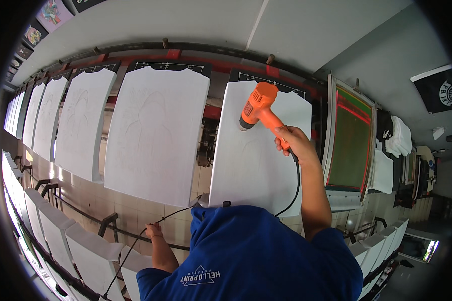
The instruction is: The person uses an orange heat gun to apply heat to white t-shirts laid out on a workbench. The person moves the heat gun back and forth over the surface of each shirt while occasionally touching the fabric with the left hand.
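My right hand [297, 142] is wrapped round the handle of an orange heat gun [260, 104]. Its black nozzle points down and to the left, over a white T-shirt [251, 165] stretched on a printing board. Faint lines of a drawing show on that shirt, partly hidden by the gun. From the handle's lower end a black cord curves down behind my blue shirt. Low on the left, my left hand [154, 230] is closed on a black cord [175, 214], which runs on toward the bottom edge.
To the left, more boards with white shirts [150, 135] stand in a row, some with faint outlines. A framed printing screen [349, 140] with red tape stands at the right. White boards [88, 246] and a dark rail [88, 215] lie behind me. Folded white cloth [398, 136] sits farther right.
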Available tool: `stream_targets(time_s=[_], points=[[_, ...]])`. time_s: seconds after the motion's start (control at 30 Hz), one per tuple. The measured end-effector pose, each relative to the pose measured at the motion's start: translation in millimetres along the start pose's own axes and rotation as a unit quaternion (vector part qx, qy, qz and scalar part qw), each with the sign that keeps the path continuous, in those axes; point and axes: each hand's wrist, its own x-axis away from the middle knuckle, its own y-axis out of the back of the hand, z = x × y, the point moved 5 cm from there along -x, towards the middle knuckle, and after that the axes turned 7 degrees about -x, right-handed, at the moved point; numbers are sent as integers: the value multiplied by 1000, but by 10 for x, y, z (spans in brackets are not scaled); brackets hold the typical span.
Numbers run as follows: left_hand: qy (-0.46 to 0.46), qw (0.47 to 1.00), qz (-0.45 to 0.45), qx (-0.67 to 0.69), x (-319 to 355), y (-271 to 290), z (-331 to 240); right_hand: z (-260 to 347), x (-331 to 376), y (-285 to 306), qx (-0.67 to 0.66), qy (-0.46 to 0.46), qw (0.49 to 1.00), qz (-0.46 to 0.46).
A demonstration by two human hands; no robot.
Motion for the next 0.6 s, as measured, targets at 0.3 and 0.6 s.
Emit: stream_targets(time_s=[0.3, 0.6], points=[[5, 1000, -7, -1, -39, -95, -87, -125, 106, -255, 20, -8, 999, 50], [9, 1000, -1, -22, -15, -70, -48, -186, 229, -96, 46, 4, 999, 17]])
